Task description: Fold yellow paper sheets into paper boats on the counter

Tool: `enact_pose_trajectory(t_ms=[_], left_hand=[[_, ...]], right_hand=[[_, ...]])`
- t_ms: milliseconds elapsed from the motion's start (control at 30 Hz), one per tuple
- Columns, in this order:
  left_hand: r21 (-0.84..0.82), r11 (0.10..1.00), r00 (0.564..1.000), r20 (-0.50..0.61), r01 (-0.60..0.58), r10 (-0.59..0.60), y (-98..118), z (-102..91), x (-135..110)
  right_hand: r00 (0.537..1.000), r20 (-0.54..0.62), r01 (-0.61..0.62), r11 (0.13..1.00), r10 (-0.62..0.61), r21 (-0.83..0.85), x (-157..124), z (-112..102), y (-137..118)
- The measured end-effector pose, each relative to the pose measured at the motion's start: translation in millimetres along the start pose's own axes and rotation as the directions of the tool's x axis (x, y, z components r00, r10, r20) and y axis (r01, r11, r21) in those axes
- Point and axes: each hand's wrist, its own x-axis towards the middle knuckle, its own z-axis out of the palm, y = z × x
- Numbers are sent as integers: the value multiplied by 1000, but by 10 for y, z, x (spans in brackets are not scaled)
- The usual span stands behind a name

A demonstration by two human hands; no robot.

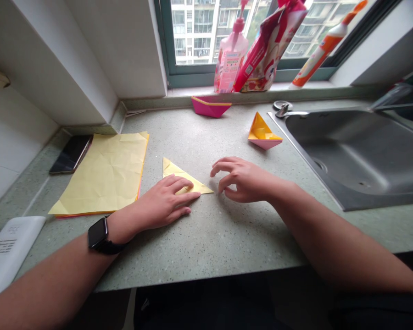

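Observation:
A yellow paper folded into a triangle [174, 170] lies on the grey-green counter [206, 238]. My left hand [165, 202] lies flat on its near part, fingers stretched out and pressing it down; a black watch is on that wrist. My right hand [242, 179] hovers just right of the triangle's right tip, fingers curled loosely and apart, holding nothing.
A stack of yellow sheets [106, 172] lies at the left, a phone [71, 153] beyond it, a white device [8, 250] at the near left. Two folded paper boats, pink [209, 107] and yellow-pink [263, 133], sit farther back. A steel sink [358, 156] fills the right. Bottles stand on the windowsill.

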Motion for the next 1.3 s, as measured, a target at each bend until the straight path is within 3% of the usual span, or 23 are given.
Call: enact_pose_trajectory(t_ms=[133, 433, 700, 1300], left_hand=[[-10, 1000, 1000, -1, 4, -4, 7, -8, 5], [1, 1000, 1000, -2, 25, -25, 33, 7, 8], [58, 993, 994, -25, 106, -105, 149, 115, 64], [-93, 995, 997, -55, 45, -50, 38, -50, 36]], right_hand=[[998, -55, 19, 999, -17, 26, -5, -3, 14], [1000, 19, 3, 998, -5, 70, 48, 104, -21], [1000, 12, -28, 992, 27, 121, 65, 150, 7], [998, -4, -65, 994, 66, 87, 81, 177, -58]])
